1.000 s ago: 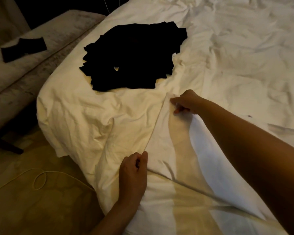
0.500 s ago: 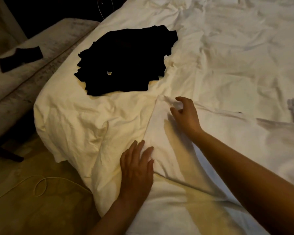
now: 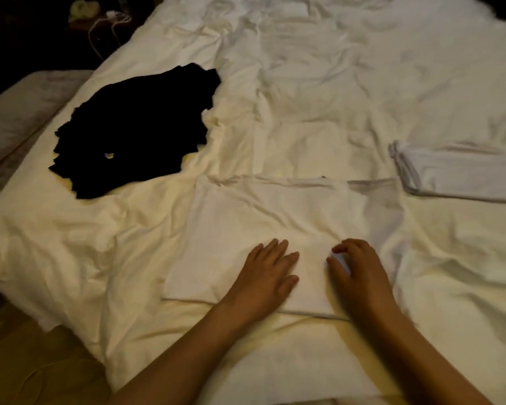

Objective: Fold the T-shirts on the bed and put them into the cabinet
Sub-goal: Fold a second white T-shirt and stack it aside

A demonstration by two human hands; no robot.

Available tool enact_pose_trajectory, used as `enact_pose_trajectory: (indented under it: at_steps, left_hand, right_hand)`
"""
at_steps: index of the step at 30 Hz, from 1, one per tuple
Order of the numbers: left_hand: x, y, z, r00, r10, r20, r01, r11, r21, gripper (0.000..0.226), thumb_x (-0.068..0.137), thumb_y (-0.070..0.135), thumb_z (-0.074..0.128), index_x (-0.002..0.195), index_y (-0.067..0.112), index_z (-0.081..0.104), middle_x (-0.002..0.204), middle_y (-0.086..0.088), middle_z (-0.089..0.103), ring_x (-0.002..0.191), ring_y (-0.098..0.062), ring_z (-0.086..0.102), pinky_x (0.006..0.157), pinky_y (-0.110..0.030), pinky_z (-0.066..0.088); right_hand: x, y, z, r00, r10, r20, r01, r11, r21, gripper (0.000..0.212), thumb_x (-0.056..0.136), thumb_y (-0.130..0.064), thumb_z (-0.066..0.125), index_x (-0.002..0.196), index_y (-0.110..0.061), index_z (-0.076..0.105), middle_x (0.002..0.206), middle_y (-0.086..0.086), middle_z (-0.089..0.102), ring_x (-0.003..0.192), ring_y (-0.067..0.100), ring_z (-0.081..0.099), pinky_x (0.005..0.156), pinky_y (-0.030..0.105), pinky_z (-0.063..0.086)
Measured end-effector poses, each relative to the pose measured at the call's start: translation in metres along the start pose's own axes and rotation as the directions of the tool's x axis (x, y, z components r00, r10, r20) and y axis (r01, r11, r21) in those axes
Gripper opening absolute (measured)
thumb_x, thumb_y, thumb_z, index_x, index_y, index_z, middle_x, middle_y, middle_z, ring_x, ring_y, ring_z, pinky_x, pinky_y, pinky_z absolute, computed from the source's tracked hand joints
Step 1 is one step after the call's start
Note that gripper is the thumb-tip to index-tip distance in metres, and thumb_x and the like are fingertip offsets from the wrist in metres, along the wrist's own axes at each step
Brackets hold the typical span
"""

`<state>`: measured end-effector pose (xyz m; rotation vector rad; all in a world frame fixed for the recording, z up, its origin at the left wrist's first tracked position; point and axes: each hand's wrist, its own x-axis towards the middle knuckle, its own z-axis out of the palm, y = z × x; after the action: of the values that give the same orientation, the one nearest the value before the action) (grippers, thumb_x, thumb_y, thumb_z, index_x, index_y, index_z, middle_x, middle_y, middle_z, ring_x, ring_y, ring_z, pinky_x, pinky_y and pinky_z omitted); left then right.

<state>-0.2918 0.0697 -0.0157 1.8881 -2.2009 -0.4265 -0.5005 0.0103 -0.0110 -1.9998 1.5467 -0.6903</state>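
Head view is showing the wide bed with its rumpled cream-white sheet (image 3: 319,92) filling the frame, and what is changing is the white cotton T-shirt (image 3: 246,229): a second ago both hands were pinching its left edge and carrying it over, now that panel is lying flat as a near-rectangular fold near the front edge of the bed. The heap of black folded garments (image 3: 135,127) is sitting to the far left, well apart, and a stack of pale grey-white folded cloth (image 3: 456,176) is lying at the right. The left hand (image 3: 266,276) is pressing flat on the shirt, fingers straight; the right hand (image 3: 360,273) is resting just beside it, fingers loosely curled, gripping nothing. Likely smoothing before the next fold; no cabinet in view, so putting away is not yet started.
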Motion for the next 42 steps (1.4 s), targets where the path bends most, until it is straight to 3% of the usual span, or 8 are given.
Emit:
enact_pose_trajectory:
  at_steps: [7,13,19,24,29,33,39,42]
  left_hand:
    - [0.066,0.060,0.014,0.994,0.081,0.074,-0.078,0.996,-0.043,0.059,0.101,0.051,0.028,0.152,0.023,0.041,0.163,-0.005,0.028,0.152,-0.022,0.018,0.122,-0.034,0.011]
    - [0.126,0.109,0.020,0.989,0.104,0.107,-0.091,0.989,-0.117,0.049,0.106,0.037,0.041,0.152,0.022,0.039,0.163,-0.006,0.028,0.151,-0.021,0.018,0.121,-0.031,0.010]
    - [0.191,0.129,0.016,0.993,0.062,0.105,-0.048,0.990,-0.130,0.052,0.104,0.038,0.046,0.153,0.023,0.037,0.164,-0.008,0.025,0.150,-0.025,0.022,0.120,-0.033,0.017]
    - [0.239,0.132,0.011,0.983,-0.110,0.148,0.104,0.993,0.051,0.074,0.097,0.056,0.052,0.156,0.020,0.026,0.162,-0.012,0.024,0.150,-0.030,0.021,0.119,-0.042,0.021]
    - [0.265,0.132,0.003,0.969,-0.192,0.158,0.194,0.981,0.005,0.041,0.089,0.054,0.064,0.111,0.019,0.060,0.110,-0.004,0.065,0.108,-0.029,0.060,0.087,-0.035,0.042]
    - [0.270,0.126,-0.002,0.963,-0.147,0.224,0.183,0.972,-0.146,0.038,0.092,0.041,0.068,0.067,0.018,0.050,0.067,0.001,0.052,0.070,-0.020,0.052,0.057,-0.026,0.036]
    - [0.275,0.127,-0.001,0.963,-0.140,0.229,0.189,0.960,-0.209,0.045,0.096,0.035,0.065,0.062,0.016,0.042,0.063,0.000,0.043,0.061,-0.014,0.043,0.054,-0.025,0.030]
    - [0.274,0.128,0.002,0.970,-0.142,0.196,0.183,0.960,-0.211,0.031,0.097,0.032,0.062,0.079,0.009,0.052,0.081,-0.003,0.055,0.080,-0.021,0.053,0.065,-0.030,0.034]
  right_hand:
    - [-0.039,0.040,-0.038,0.967,-0.124,-0.222,0.070,0.970,-0.234,0.013,0.086,-0.013,0.068,0.098,-0.010,0.069,0.104,0.007,0.063,0.097,0.030,0.058,0.080,0.040,0.050]
    - [-0.055,0.058,-0.052,0.944,0.197,-0.265,-0.242,0.959,-0.149,0.062,0.082,-0.032,0.078,0.132,-0.004,0.057,0.120,0.014,0.063,0.108,0.034,0.056,0.092,0.045,0.045]
    - [-0.060,0.058,-0.073,0.938,0.268,-0.221,-0.283,0.959,-0.037,0.034,0.085,-0.049,0.067,0.069,-0.021,0.059,0.068,-0.007,0.054,0.074,0.021,0.050,0.068,0.038,0.036]
    - [-0.062,0.058,-0.083,0.934,0.297,-0.198,-0.253,0.942,0.219,0.030,0.082,-0.039,0.076,0.070,-0.025,0.053,0.068,-0.011,0.052,0.072,0.013,0.049,0.071,0.034,0.039]
    - [-0.066,0.061,-0.092,0.947,0.310,-0.081,-0.228,0.831,0.507,0.028,0.084,-0.032,0.077,0.073,-0.020,0.055,0.056,0.002,0.047,0.051,0.008,0.043,0.052,0.017,0.034]
    - [-0.064,0.066,-0.102,0.957,0.285,0.053,-0.254,0.736,0.627,0.011,0.087,-0.027,0.075,0.085,-0.023,0.065,0.063,-0.005,0.057,0.053,0.006,0.048,0.053,0.025,0.042]
    - [-0.060,0.073,-0.115,0.949,0.265,0.171,-0.305,0.909,0.285,0.021,0.088,-0.033,0.072,0.079,-0.016,0.064,0.065,-0.006,0.058,0.062,0.004,0.055,0.060,0.013,0.039]
    - [-0.060,0.074,-0.121,0.921,0.349,0.175,-0.388,0.771,0.506,0.023,0.093,-0.030,0.067,0.080,-0.011,0.063,0.056,0.006,0.064,0.049,0.007,0.056,0.054,0.014,0.040]
